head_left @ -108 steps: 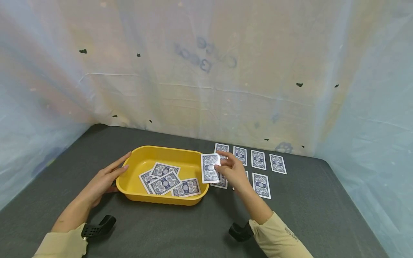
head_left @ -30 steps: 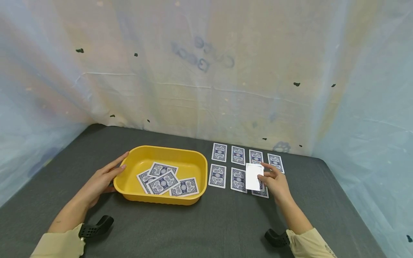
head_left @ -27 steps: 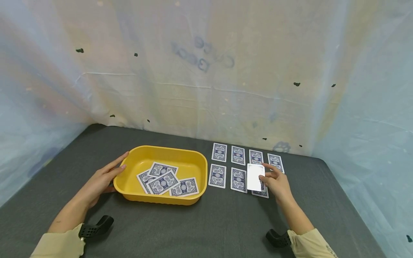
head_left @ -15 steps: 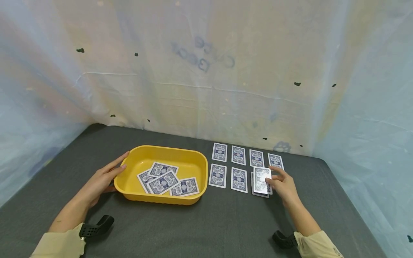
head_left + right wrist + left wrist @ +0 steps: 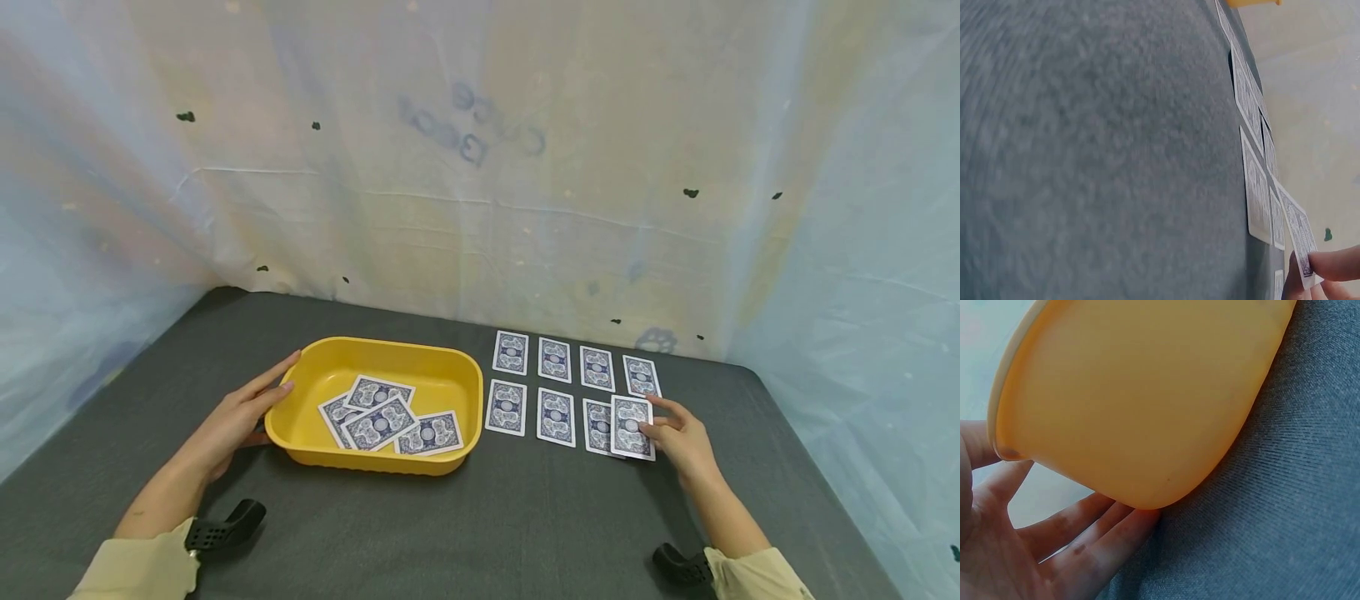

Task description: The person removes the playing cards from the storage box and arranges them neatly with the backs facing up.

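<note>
My right hand pinches the right edge of a playing card between thumb and fingers. The card shows its blue-and-white patterned back and appears held over the table, covering part of the front row's third card. In the right wrist view, the held card tilts up from the fingertips. At the left end of a yellow plastic tray, my left hand holds the rim. The left wrist view has its thumb at the rim and its fingers against the outer wall. Several overlapping cards lie face down in the tray.
Face-down cards lie in two rows right of the tray, including a back-row card and a front-row card. Dark grey cloth covers the table. Pale plastic sheeting hangs behind and at both sides.
My right hand has carried the card from the tray's right end rightward, past the front row's third card. Glare has left its back. The left hand stays at the tray.
</note>
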Tool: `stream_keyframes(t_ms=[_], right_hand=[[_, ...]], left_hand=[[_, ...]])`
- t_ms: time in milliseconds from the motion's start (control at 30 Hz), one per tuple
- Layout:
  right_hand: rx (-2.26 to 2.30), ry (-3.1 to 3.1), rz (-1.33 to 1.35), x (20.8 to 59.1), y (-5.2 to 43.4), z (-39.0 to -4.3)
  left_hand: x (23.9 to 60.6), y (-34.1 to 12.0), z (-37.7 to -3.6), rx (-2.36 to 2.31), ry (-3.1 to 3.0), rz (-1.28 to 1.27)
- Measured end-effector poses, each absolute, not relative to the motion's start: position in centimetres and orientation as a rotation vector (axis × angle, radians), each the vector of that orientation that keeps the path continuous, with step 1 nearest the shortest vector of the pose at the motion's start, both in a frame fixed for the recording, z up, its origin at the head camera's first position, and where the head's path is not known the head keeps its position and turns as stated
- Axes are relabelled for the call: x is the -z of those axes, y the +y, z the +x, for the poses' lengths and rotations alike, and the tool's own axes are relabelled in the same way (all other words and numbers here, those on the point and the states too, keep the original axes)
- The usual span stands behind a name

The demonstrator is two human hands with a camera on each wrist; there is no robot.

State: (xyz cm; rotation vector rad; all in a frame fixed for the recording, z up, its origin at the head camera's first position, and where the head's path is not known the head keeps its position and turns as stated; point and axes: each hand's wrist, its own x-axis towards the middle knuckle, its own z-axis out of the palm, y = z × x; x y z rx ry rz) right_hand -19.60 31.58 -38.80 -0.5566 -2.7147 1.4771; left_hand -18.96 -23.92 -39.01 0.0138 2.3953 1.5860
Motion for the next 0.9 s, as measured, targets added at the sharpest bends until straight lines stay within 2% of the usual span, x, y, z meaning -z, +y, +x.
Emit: stream_keyframes(t_ms=[900], right_hand=[[-1.442, -2.822, -0.683, 38.1, 34.2, -19.5]], left_hand=[[39.1, -23.9, -18.9, -1.596, 2.398, 0.012]])
